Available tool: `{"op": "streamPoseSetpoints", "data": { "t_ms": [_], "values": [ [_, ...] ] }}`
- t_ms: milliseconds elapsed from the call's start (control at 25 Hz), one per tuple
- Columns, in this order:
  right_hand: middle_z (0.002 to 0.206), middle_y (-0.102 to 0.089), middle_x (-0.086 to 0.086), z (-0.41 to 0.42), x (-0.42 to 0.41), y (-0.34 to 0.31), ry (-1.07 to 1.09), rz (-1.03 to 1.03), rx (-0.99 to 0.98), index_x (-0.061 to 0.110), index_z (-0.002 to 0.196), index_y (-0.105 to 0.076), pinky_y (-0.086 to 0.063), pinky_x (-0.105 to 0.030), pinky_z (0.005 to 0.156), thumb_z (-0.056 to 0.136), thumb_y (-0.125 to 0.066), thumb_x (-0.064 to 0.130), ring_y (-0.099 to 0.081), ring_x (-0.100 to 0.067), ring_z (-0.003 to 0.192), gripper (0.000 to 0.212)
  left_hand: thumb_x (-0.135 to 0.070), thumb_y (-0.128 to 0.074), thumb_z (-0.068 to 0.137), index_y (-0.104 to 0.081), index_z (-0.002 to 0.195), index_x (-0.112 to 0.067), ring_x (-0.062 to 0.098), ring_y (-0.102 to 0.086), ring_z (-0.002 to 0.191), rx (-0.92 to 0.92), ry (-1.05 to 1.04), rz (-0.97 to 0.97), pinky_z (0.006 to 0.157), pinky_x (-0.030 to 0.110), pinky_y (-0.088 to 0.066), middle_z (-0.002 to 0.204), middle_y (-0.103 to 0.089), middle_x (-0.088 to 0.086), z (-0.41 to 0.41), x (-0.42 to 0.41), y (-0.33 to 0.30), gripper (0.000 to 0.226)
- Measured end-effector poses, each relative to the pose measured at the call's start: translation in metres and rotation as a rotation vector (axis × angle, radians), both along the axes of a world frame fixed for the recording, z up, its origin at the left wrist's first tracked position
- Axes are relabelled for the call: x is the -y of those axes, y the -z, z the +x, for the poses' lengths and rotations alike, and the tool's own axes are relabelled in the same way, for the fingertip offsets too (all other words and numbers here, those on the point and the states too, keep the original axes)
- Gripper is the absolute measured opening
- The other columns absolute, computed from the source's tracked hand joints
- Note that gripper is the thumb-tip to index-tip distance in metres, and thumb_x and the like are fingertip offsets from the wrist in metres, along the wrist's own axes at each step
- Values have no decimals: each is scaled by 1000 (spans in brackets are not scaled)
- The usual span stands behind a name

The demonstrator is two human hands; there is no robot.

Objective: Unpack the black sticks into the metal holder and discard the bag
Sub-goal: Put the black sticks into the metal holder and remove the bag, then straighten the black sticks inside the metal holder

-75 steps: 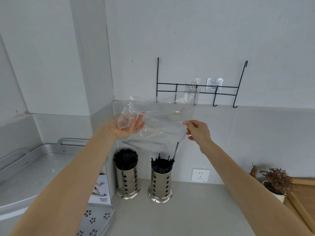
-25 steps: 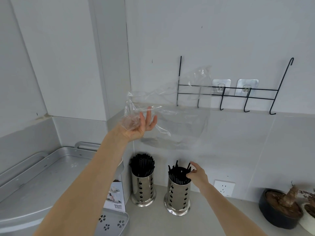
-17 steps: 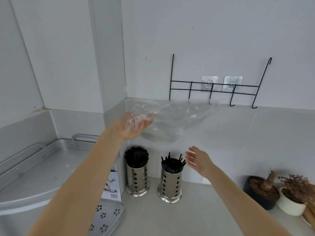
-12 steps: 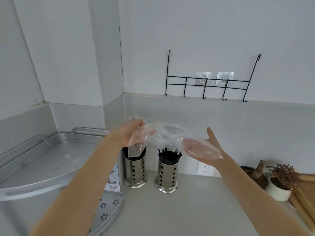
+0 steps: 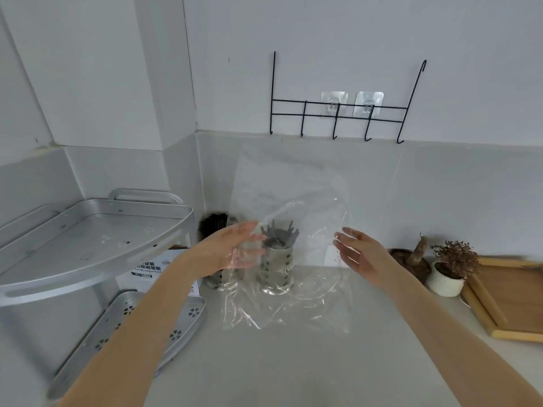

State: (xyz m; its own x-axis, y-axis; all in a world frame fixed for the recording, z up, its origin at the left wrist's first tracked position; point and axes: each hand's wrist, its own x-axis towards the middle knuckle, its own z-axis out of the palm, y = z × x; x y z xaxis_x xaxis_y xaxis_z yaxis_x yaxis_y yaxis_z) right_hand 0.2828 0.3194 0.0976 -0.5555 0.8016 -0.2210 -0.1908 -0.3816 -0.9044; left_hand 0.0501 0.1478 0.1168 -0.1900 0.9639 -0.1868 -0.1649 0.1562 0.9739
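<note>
Bag: clear, crinkled, spread wide between both hands, hanging in front of the metal holder of black sticks. Left hand at 9 o'clock of it, fingers spread, touching film. Right hand at 3 o'clock, fingers loose; grip unclear.

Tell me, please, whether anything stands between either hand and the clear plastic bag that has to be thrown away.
Nothing visible does. The clear plastic bag hangs spread between the two open hands: the left hand has film against its fingers, and the right hand is at the bag's right edge. No bin is in view.
</note>
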Motion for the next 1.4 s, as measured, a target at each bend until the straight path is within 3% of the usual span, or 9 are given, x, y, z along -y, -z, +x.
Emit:
{"op": "streamPoseSetpoints", "data": {
  "t_ms": [160,280,400,640,880,1040,1200,1280,1400],
  "values": [
    [90,-68,3,18,10,34,45,-15,72,17,95,-57,-54,-16,61,87,-58,4,-70,-6,70,15,-35,-58,76,-60,116,-14,23,-65,101,4,-120,-37,89,36,-52,114,-66,5,14,9,44,45],
    [92,-68,0,26,20,57,46,8,150,16,94,-56,-52,-17,66,85,-60,2,-69,-9,76,17,-22,-51,90,-64,108,-7,5,-69,54,-142,-364,-100,51,15,-55,78,-72,-5,21,10,78,26],
    [91,-69,1,29,30,82,51,12,223,16,92,-57,-52,-16,62,84,-60,0,-70,-5,67,19,-22,-49,92,-61,95,4,6,-58,33,-400,-519,-153,45,22,-54,58,-61,2,29,12,113,29],
    [90,-68,-3,33,43,119,34,-51,293,11,97,-56,-53,-19,70,82,-61,-1,-68,-11,75,20,-34,-35,95,-44,74,-8,28,-54,55,-867,-598,-292,56,35,-45,55,-47,7,47,28,168,35],
    [83,-65,-5,23,47,144,9,-109,433,5,107,-51,-53,-13,55,82,-61,-3,-64,-12,69,28,-35,-37,94,-39,72,-9,30,-49,70,-791,-629,-448,62,33,-35,66,-48,11,53,34,203,35],
    [101,-63,-18,22,46,163,-18,-143,561,1,123,-46,-48,-20,66,82,-62,0,-61,-21,84,44,-37,-40,93,-46,85,-13,33,-63,78,-763,-532,-511,74,38,-49,79,-65,12,44,36,218,26],
    [92,-61,-9,22,44,172,-4,-156,591,3,127,-46,-46,-21,68,83,-61,2,-60,-21,86,46,-31,-42,93,-53,100,-6,27,-63,74,-638,-506,-521,80,38,-53,79,-64,7,43,35,223,28],
    [94,-58,-10,20,42,175,17,-137,645,5,130,-45,-46,-24,67,86,-58,4,-56,-22,88,46,-26,-42,94,-51,114,-5,31,-63,94,-642,-496,-529,90,38,-48,99,-66,13,43,34,225,31],
    [108,-53,-12,16,37,177,29,-26,841,9,135,-42,-48,-33,81,87,-53,11,-52,-22,92,49,-21,-40,94,-39,132,-2,34,-52,116,-665,-496,-537,97,37,-38,127,-54,16,42,30,224,42]
  ]
}}
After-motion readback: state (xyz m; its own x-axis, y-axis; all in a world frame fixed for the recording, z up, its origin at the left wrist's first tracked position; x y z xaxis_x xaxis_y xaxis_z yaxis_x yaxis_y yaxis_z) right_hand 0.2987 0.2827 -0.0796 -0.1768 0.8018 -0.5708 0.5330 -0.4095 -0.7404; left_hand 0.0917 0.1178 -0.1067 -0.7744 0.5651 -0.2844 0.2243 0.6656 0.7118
